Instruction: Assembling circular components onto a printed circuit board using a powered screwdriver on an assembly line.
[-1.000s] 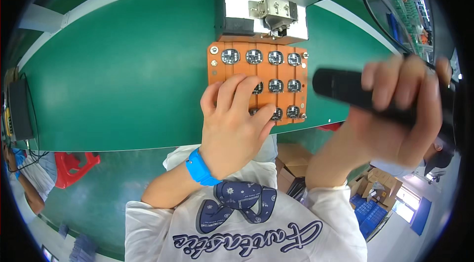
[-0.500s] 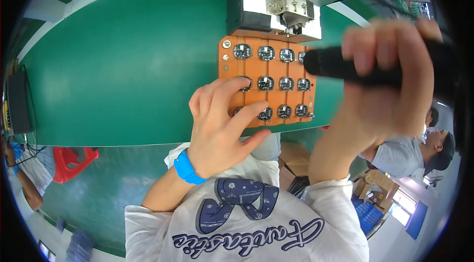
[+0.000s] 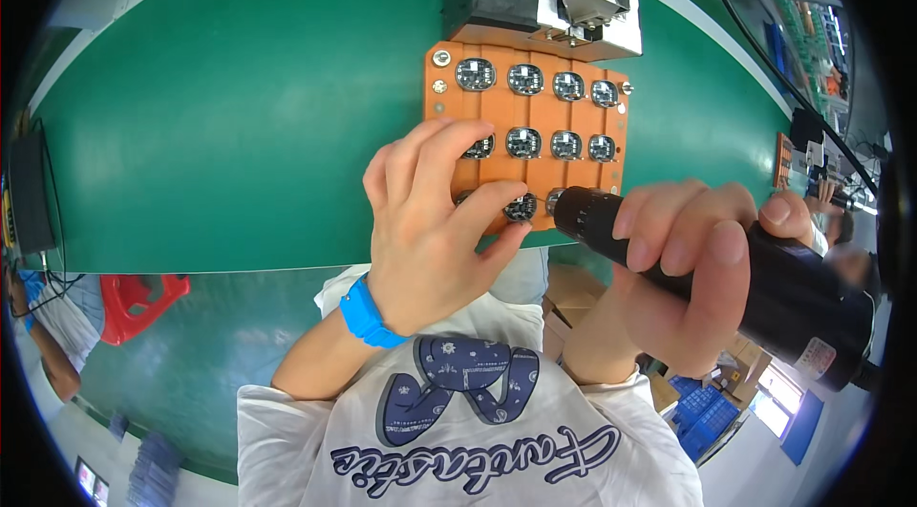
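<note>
An orange fixture plate (image 3: 497, 109) carries rows of small round dark circuit boards in its pockets. My left hand (image 3: 425, 211), with a blue band at the wrist, reaches over the plate's left part. Its thumb and index finger close on opposite edges of one round circuit board (image 3: 521, 209) in the nearest row; its other fingers rest by the middle row and partly hide boards there. My right hand (image 3: 683, 258) wraps round a black electric screwdriver (image 3: 802, 302), tilted with its nose toward that same board. Whether the bit touches a screw cannot be made out.
Behind the plate stands a metal-and-black machine (image 3: 497, 10) with a silver bracket. The green tabletop (image 3: 239, 106) spreads left and right. A black box with cables (image 3: 33, 192) sits at the far left, a red stool (image 3: 143, 306) below. Other people are at both sides.
My right hand has brought the screwdriver down and left, from the plate's far right to the nearest row. My left thumb has moved up closer to the index finger, at the board.
</note>
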Tool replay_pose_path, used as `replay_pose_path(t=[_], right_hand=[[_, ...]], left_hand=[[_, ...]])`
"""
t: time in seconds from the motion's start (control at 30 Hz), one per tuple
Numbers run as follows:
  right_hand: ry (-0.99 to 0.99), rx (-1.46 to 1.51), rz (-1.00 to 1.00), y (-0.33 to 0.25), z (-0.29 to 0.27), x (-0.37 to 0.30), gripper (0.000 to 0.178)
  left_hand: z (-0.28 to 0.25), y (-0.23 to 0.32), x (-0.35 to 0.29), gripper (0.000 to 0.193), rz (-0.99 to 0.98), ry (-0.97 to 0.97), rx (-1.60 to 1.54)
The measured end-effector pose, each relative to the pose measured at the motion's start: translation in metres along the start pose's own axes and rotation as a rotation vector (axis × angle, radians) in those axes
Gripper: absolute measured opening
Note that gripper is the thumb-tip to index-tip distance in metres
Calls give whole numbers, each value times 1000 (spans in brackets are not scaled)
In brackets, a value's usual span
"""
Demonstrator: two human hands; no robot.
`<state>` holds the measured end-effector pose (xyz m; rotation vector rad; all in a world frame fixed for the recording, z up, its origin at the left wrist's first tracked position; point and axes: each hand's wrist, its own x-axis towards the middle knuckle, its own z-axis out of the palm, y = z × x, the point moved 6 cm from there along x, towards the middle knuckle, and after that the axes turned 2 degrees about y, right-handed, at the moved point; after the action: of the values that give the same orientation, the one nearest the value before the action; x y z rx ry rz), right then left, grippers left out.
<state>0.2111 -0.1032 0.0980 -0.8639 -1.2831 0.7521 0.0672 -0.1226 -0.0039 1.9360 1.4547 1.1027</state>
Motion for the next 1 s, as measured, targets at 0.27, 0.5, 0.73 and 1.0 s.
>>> replay_pose_path(t=[0.27,0.5,0.73,1.0], right_hand=[[-34,-53,-10,3,7,-2,23],[-112,-81,-17,8,8,0,22],[-80,-105,-35,6,5,-7,22],[-31,179,89,-15,7,38,30]], left_hand=[[1,0,-1,36,5,7,-3],[2,-1,0,37,3,-3,-14],[1,2,2,36,16,-16,-6],[0,2,1,34,18,-1,24]])
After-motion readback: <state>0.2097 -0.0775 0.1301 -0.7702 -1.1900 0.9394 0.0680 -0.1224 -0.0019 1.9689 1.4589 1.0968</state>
